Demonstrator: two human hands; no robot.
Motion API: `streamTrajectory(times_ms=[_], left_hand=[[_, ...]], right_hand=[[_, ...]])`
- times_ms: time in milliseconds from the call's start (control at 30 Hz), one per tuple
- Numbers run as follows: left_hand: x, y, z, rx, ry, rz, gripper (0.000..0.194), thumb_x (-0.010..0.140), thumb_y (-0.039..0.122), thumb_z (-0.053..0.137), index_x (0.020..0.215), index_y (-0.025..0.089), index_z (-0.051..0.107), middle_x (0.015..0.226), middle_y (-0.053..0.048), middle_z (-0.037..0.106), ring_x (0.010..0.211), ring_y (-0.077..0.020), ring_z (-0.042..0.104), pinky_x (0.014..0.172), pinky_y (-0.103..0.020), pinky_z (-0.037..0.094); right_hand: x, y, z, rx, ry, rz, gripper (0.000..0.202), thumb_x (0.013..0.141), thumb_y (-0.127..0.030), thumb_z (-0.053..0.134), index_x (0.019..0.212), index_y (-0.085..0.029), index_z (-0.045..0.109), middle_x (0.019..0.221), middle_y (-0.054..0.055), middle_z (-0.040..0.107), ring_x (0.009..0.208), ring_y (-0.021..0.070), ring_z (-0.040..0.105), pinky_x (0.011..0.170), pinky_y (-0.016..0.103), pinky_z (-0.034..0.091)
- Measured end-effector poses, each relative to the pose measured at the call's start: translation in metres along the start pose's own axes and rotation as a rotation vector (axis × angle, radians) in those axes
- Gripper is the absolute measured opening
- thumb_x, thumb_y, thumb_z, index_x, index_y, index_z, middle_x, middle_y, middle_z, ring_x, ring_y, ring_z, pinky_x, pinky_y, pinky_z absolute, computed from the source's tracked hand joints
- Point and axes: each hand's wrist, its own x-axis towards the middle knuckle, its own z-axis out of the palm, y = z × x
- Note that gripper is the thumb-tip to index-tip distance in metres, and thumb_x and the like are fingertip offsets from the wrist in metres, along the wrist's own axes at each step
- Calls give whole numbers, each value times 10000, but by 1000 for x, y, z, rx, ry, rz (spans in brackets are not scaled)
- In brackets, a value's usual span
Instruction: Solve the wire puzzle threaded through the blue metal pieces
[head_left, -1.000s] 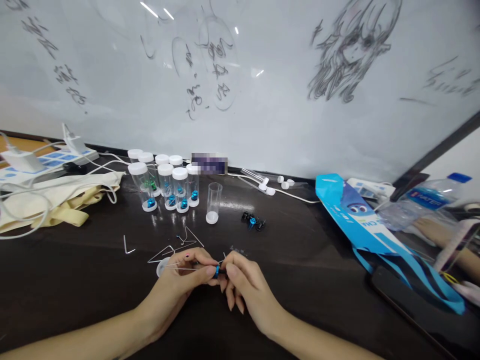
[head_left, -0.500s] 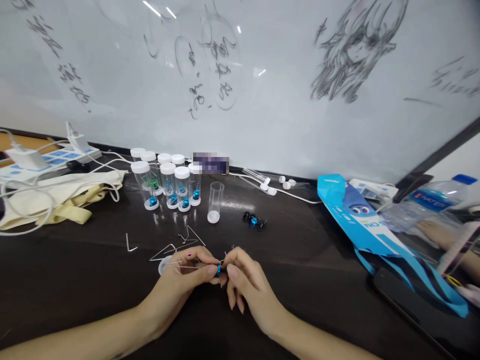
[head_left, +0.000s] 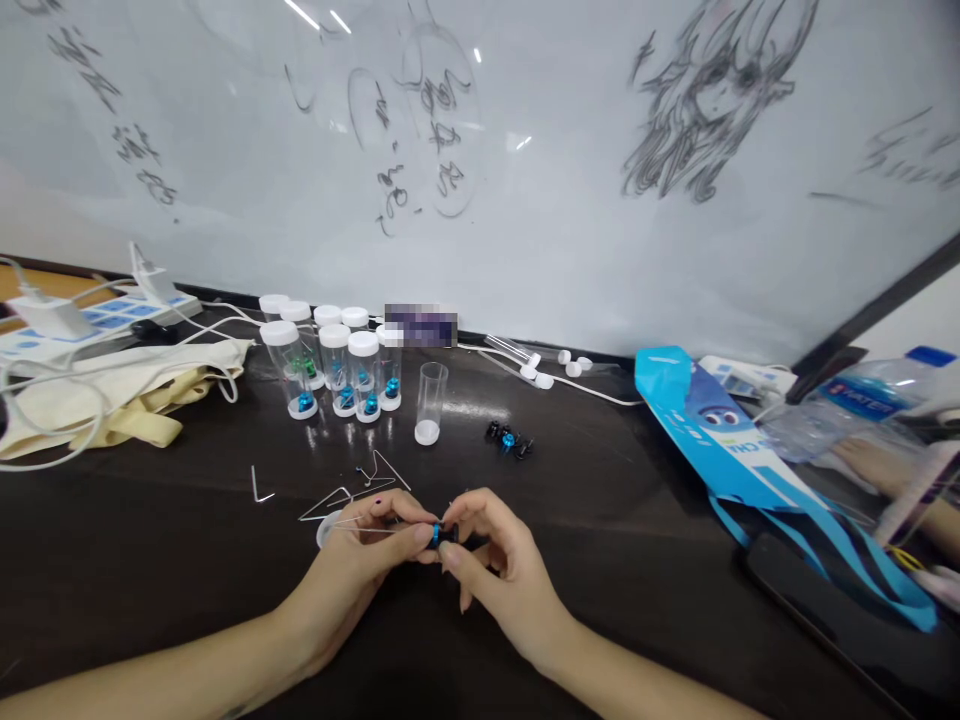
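- Head view: the left hand [head_left: 360, 548] pinches a small blue-and-black part [head_left: 436, 535] over the table [head_left: 600, 530], well in from its far edge.
- The right hand [head_left: 501, 575] frames the part's black end; whether it grips, I cannot tell.
- The part looks light, stiff, perhaps slippery; the blue band seems best to hold.

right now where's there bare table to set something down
The tabletop looks bare between the black and blue parts and the blue bag, and between the L-shaped rod and the left forearm. It's crowded among the capped tubes and around the bent wires by the left hand.
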Motion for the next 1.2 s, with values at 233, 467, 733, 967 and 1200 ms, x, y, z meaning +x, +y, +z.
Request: streamTrajectory(times_ms=[233, 467, 733, 967, 1200], left_hand=[[0, 1, 1, -1, -23, 1, 76, 758, 201, 794, 762, 170, 725, 714, 15, 663, 690, -114, 629, 697, -211, 500], [-1, 0, 1, 1, -39, 1, 71, 759, 188, 790, 748, 177, 721, 711, 19, 649, 680, -114, 631, 694, -217, 499], [-1, -2, 0, 26, -72, 20, 59, 773, 189, 776, 760, 177, 720, 731, 12, 643, 689, -125, 632, 701, -235, 498], [0, -1, 0, -19, -25, 9, 77, 770, 197, 779, 753, 173, 708, 730, 4, 663, 689, -122, 625, 694, -224, 502], [-1, 1, 0, -38, -4, 8, 73, 765, 198, 783, 753, 165, 718, 757, 0, 656, 697, -121, 616, 702, -221, 509]], right_hand=[[2, 2, 1, 10, 20, 45, 214, 877, -368, 676, 912, -172, 597, 704, -34, 530, 524, 66, 518, 402, 132, 452], [2, 4, 1, 6, -21, 82, 324, 915, -451, 608, 806, -149, 564, 649, -18, 552, 519, 78, 528, 399, 139, 426], [3, 5, 0, -46, -46, 98, 427, 948, -522, 516, 729, -156, 531, 565, -28, 535, 429, 62, 490, 395, 149, 393], [1, 1, 1, -1, 3, 47, 327, 974, -498, 480, 961, -178, 546, 602, -58, 515, 415, 54, 478, 377, 137, 387], [-3, 0, 1, -114, 56, -27, 294, 888, -373, 660, 1126, -261, 528, 979, 10, 537, 654, 88, 565, 410, 132, 448]])
